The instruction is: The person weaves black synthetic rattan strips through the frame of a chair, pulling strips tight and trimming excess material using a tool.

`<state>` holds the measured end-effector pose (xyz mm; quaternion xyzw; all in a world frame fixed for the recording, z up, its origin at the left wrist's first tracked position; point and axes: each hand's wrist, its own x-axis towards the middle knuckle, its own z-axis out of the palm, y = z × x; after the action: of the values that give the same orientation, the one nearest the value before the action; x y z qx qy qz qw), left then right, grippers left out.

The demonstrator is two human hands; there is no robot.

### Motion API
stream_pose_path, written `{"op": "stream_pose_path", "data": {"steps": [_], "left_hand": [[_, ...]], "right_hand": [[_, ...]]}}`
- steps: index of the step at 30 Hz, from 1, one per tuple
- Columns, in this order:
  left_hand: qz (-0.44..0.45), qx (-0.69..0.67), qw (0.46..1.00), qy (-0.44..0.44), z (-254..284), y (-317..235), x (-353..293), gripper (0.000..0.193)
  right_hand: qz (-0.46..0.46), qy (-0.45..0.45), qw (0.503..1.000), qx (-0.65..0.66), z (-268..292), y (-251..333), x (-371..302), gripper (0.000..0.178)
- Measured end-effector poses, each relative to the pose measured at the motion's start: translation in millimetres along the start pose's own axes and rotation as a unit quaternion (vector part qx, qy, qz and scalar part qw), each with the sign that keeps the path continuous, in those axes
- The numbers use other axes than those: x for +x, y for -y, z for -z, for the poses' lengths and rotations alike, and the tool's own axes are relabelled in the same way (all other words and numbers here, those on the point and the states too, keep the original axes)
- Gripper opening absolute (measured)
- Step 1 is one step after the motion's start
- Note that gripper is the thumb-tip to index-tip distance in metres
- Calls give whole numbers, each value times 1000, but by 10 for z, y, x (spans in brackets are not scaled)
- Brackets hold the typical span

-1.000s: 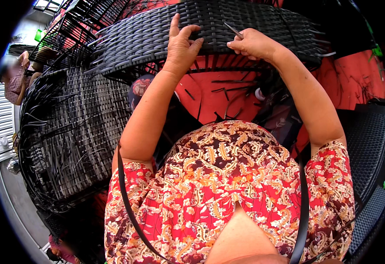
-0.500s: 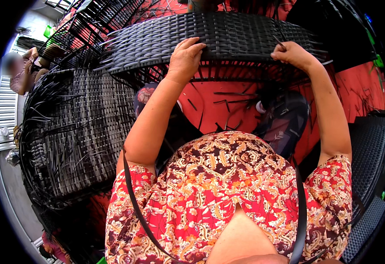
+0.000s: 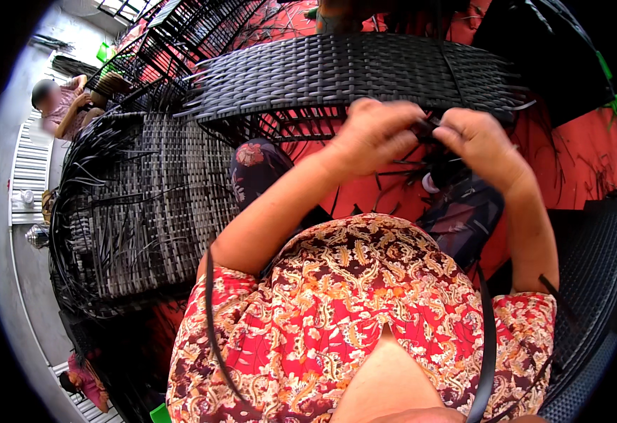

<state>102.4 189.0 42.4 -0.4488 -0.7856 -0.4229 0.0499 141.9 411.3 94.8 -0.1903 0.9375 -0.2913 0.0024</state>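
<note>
A curved panel [image 3: 287,74] woven from dark grey and black strips lies across in front of me, on a black frame of bars. My left hand [image 3: 379,134] and my right hand [image 3: 479,141] are close together at its near edge, right of the middle. My right hand's fingers are pinched on a thin black strip, which runs down over the panel [image 3: 451,74]. The fingers of my left hand are bent toward the same strip and seem closed on it, though motion blurs them. The strip's end is hidden between the hands.
To my left stands a larger woven piece [image 3: 153,218] with loose strip ends. Open black frames [image 3: 174,42] are at the far left, beside a seated person [image 3: 65,106]. Cut strips litter the red floor [image 3: 583,151]. Dark woven panels [image 3: 587,261] stand at my right.
My left hand has left the panel's top and come right and nearer, to the near edge. My right hand has lowered toward me, and the two hands now meet. The view has shifted slightly.
</note>
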Motion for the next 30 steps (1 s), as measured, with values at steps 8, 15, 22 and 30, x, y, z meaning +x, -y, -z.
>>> {"op": "stream_pose_path", "data": {"steps": [8,15,22,30], "left_hand": [[48,-110,992,-33,-61,196,-185,10],[210,-321,924,3,-32,221,-397,10],[212,-350,912,-32,-179,217,-489,11],[176,-268,947,-30,-219,170,-528,7]], "right_hand": [[-91,-256,936,224,356,356,-537,19],[325,161,730,579,631,1178,-824,24],[287,195,666,660,570,1411,-738,19],[342,182,657,647,416,1406,-565,13]]}}
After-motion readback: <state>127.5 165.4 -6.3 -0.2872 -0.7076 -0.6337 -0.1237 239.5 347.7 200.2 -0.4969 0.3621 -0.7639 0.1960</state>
